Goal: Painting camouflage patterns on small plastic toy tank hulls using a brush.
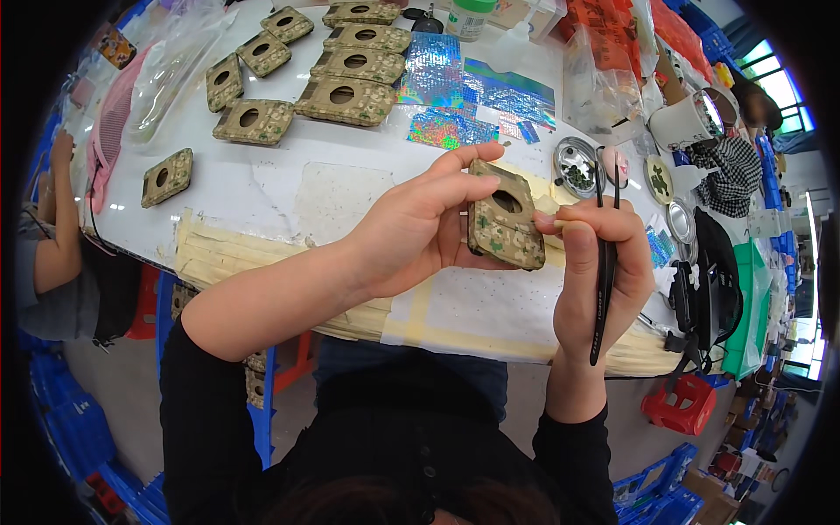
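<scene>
My left hand [409, 226] is closed around the edges of a camouflage-patterned cover [516, 234] with an oval hole, held tilted above the table. In my right hand [604, 271] a pair of black tweezers [604, 289] lies across the fingers, its forked end pointing away from me. Thumb and forefinger of that hand also pinch a small pale piece [551, 220] against or very near the cover's right edge; its kind is too small to make out. Further back lie several similar camouflage covers [350, 101], some side by side in a row, with one lone cover [167, 178] at the left.
Shiny holographic sheets [507, 87] lie at the back. A round dish [577, 166] with small dark green bits sits beyond my right hand. A black bag [717, 280] and a green bin [748, 306] stand on the right. Another person's arm [66, 201] shows at the far left.
</scene>
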Demonstrator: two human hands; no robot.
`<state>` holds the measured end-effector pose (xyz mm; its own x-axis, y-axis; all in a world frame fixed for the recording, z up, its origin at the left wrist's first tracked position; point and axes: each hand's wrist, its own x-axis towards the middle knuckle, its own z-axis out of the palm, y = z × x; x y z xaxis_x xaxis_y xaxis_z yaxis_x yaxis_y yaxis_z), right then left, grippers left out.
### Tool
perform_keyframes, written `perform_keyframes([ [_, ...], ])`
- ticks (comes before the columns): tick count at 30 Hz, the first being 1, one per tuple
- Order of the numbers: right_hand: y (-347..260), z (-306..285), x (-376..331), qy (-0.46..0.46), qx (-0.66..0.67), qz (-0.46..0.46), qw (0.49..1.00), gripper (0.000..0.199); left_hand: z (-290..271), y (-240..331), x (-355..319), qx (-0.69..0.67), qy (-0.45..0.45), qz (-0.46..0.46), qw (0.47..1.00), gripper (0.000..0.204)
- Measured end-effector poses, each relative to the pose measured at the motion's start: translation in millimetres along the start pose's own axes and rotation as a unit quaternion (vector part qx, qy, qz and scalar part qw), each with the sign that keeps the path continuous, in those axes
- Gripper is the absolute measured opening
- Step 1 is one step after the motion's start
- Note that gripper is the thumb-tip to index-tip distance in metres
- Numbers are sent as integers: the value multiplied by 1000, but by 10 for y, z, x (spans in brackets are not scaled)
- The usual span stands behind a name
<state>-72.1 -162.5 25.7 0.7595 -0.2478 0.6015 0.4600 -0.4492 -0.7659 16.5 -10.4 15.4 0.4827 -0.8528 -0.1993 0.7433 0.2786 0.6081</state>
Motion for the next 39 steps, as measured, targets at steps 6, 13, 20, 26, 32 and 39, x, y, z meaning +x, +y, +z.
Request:
perform_keyframes([
  [6, 3, -1, 5, -3, -9, -7, 1000, 6, 4, 7, -4, 0, 3, 0, 1000, 46],
  [13, 19, -78, -6, 69, 27, 2, 997, 3, -8, -6, 24, 11, 6, 5, 1000, 46],
  [20, 115, -376, -41, 87, -366, -76, 924, 7, -26, -2, 28, 23, 20, 34, 999, 45],
  [26, 250, -396, -114, 41, -399, -82, 912, 12, -49, 0, 86, 40, 38, 58, 997, 43],
  [32, 184, -550, -250, 4, -382, -13, 924, 33, -83, -1, 99, 46, 44, 75, 995, 43],
  [39, 17, -756, -690, 12, -66, 147, 987, 76, -89, 2, 109, 33, 50, 85, 995, 42],
])
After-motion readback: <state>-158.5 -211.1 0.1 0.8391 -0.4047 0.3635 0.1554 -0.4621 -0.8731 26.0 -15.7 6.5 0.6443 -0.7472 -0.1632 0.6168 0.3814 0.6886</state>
